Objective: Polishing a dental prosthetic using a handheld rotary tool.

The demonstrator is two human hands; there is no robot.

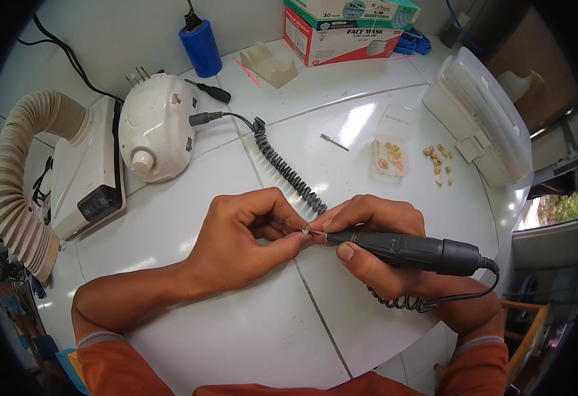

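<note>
My left hand (239, 231) pinches a tiny whitish piece (306, 231) between thumb and forefinger; most of it is hidden by the fingertips. In my right hand (383, 216) lies a black rotary handpiece (408, 252), gripped like a pen. Its thin metal bit (317, 232) points left and meets the piece, or comes very close to it. The fingertips of both hands are together over the white tiled tabletop (249, 330). A coiled black cord (289, 173) runs from behind my hands to a white control box (158, 129) with a round knob.
At left stands a dust extractor with a ribbed hose (18, 158). A small clear box (389, 155) holds yellowish bits, with several loose bits (439, 158) beside it. A loose metal bit (334, 142), a blue cylinder (200, 49), mask boxes (342, 39) and a plastic case (480, 119) stand farther off.
</note>
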